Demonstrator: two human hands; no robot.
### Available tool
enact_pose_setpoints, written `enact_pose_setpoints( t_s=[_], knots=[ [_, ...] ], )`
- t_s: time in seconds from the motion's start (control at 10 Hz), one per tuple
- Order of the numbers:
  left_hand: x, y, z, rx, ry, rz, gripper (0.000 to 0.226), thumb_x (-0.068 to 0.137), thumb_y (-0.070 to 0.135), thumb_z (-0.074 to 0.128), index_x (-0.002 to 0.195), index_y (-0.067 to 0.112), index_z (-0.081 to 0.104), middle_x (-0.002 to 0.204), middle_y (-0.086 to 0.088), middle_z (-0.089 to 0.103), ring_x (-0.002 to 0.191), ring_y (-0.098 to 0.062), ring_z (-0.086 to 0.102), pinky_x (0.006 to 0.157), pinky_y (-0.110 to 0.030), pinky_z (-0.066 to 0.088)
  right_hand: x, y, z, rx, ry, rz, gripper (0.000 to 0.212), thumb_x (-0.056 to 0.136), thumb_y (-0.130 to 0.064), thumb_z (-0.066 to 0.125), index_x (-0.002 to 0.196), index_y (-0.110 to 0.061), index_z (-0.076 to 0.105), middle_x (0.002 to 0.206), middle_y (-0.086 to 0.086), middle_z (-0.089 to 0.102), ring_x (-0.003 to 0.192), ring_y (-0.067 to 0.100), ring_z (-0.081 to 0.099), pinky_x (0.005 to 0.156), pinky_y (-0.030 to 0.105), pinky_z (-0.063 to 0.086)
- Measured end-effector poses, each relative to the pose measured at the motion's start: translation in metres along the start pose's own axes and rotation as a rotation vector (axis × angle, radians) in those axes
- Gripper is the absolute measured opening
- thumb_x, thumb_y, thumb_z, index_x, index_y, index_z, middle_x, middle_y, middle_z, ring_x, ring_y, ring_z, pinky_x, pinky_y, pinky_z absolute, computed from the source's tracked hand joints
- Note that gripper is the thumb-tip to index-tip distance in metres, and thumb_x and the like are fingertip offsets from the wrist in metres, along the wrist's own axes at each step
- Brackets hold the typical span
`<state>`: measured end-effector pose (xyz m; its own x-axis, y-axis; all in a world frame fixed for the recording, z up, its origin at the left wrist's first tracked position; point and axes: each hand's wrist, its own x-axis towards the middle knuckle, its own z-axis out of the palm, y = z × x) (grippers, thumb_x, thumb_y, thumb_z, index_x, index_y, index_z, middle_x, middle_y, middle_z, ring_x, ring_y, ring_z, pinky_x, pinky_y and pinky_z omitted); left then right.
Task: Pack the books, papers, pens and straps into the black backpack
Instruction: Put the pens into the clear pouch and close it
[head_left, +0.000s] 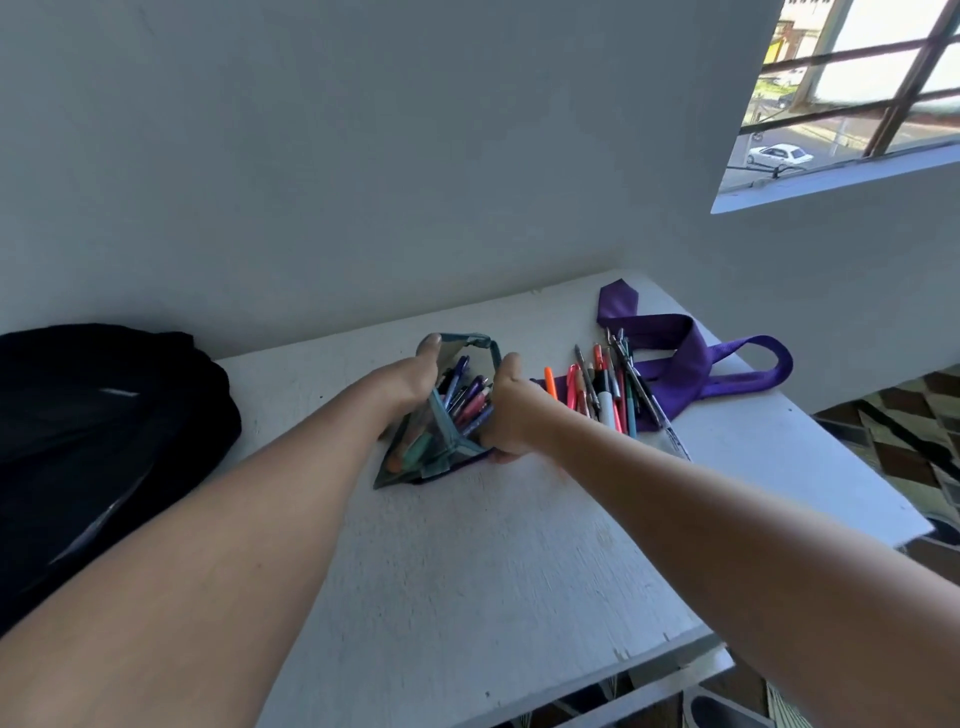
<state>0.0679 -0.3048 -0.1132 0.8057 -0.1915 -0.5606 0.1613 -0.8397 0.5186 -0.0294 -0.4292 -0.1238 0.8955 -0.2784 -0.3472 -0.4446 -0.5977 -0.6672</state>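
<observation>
Head view: left hand and right hand grip the pencil pouch, spreading its mouth.

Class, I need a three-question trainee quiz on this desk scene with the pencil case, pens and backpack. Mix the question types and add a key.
1. True or false: the backpack lies at the table's left end.
2. What do both hands (left hand, right hand) hold? A) purple strap B) pencil case C) backpack
3. Fill in: the loose pens lie partly on the purple ____.

Key: 1 true. 2 B, the pencil case, held open with pens inside. 3 strap.
</observation>
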Motion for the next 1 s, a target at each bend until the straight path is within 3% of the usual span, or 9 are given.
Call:
enact_pose_setpoints(
  t_s=[0.1, 0.2, 0.3, 0.4, 0.5, 0.6, 0.7, 0.8, 1.0],
  knots=[
    [-0.016, 0.003, 0.000, 0.031, -0.004, 0.014, 0.080, 0.104, 0.066, 0.019, 0.161, 0.010, 0.025, 0.167, -0.019, 0.021, 0.151, -0.038, 0.027, 0.117, -0.050, 0.029, 0.003, 0.008, 0.008, 0.122, 0.094, 0.019, 0.090, 0.079, -0.003, 0.079, 0.151, -0.006, 0.024, 0.138, 0.016, 0.047, 0.096, 0.027, 0.056, 0.081, 0.035, 0.055],
    [-0.013, -0.003, -0.012, 0.090, -0.021, 0.023, 0.065, 0.103, 0.054, 0.033, 0.155, 0.015, 0.037, 0.159, -0.017, 0.037, 0.135, -0.044, 0.044, 0.103, -0.052, 0.043, 0.000, 0.002, 0.001, 0.535, 0.166, -0.059, 0.068, 0.084, -0.004, 0.076, 0.133, -0.014, 0.030, 0.112, 0.015, 0.056, 0.080, 0.019, 0.056, 0.060, 0.022, 0.048],
    [-0.011, -0.004, -0.023, 0.064, 0.053, 0.095, 0.053, 0.101, 0.046, 0.039, 0.142, 0.016, 0.053, 0.131, -0.010, 0.056, 0.105, -0.034, 0.058, 0.089, -0.043, 0.049, -0.006, 0.000, -0.007, 0.687, 0.274, -0.164, 0.057, 0.089, -0.004, 0.072, 0.127, -0.020, 0.033, 0.084, 0.003, 0.055, 0.067, 0.013, 0.054, 0.051, 0.019, 0.046],
    [-0.011, -0.003, -0.016, 0.085, 0.133, 0.212, 0.044, 0.104, 0.040, 0.042, 0.131, 0.011, 0.061, 0.101, -0.005, 0.057, 0.079, -0.021, 0.054, 0.063, -0.029, 0.039, -0.009, 0.005, -0.008, 0.610, 0.161, -0.111, 0.056, 0.089, -0.008, 0.076, 0.126, -0.018, 0.035, 0.098, 0.010, 0.063, 0.073, 0.016, 0.062, 0.054, 0.022, 0.053],
    [-0.020, 0.005, -0.001, 0.118, 0.098, 0.217, 0.034, 0.103, 0.045, 0.046, 0.106, 0.015, 0.061, 0.087, -0.003, 0.054, 0.072, -0.017, 0.047, 0.059, -0.029, 0.034, -0.006, 0.016, -0.011, 0.531, 0.162, -0.058, 0.053, 0.087, -0.014, 0.080, 0.120, -0.018, 0.039, 0.111, 0.018, 0.067, 0.072, 0.017, 0.067, 0.055, 0.021, 0.054],
    [-0.021, 0.011, 0.007, 0.089, 0.060, 0.207, 0.029, 0.103, 0.048, 0.048, 0.097, 0.021, 0.052, 0.097, -0.004, 0.050, 0.082, -0.022, 0.048, 0.074, -0.033, 0.039, -0.013, 0.025, -0.024, 0.482, 0.144, -0.048, 0.036, 0.093, -0.020, 0.075, 0.119, -0.015, 0.050, 0.102, 0.016, 0.072, 0.067, 0.017, 0.067, 0.055, 0.023, 0.055],
    [-0.012, 0.011, 0.011, 0.101, 0.038, 0.271, 0.040, 0.098, 0.059, 0.051, 0.105, 0.021, 0.061, 0.110, -0.003, 0.061, 0.095, -0.024, 0.057, 0.093, -0.034, 0.046, -0.020, 0.041, -0.041, 0.209, 0.312, -0.096, 0.020, 0.100, -0.034, 0.058, 0.105, -0.016, 0.065, 0.088, 0.007, 0.074, 0.069, 0.019, 0.067, 0.059, 0.033, 0.057],
    [0.001, 0.006, 0.017, 0.130, -0.001, 0.331, 0.046, 0.091, 0.067, 0.056, 0.106, 0.027, 0.074, 0.107, -0.003, 0.075, 0.102, -0.024, 0.068, 0.103, -0.040, 0.050, -0.019, 0.065, -0.057, -0.066, 0.540, -0.031, 0.027, 0.096, -0.041, 0.050, 0.087, -0.020, 0.065, 0.084, 0.000, 0.070, 0.077, 0.024, 0.067, 0.068, 0.038, 0.057],
    [0.000, 0.010, 0.030, 0.214, -0.062, 0.395, 0.044, 0.096, 0.064, 0.055, 0.121, 0.032, 0.070, 0.113, -0.001, 0.073, 0.109, -0.022, 0.066, 0.103, -0.037, 0.050, -0.017, 0.105, -0.069, -0.288, 0.485, 0.135, 0.024, 0.094, -0.040, 0.060, 0.082, -0.019, 0.061, 0.084, 0.001, 0.068, 0.076, 0.024, 0.065, 0.058, 0.029, 0.047]
  ],
)
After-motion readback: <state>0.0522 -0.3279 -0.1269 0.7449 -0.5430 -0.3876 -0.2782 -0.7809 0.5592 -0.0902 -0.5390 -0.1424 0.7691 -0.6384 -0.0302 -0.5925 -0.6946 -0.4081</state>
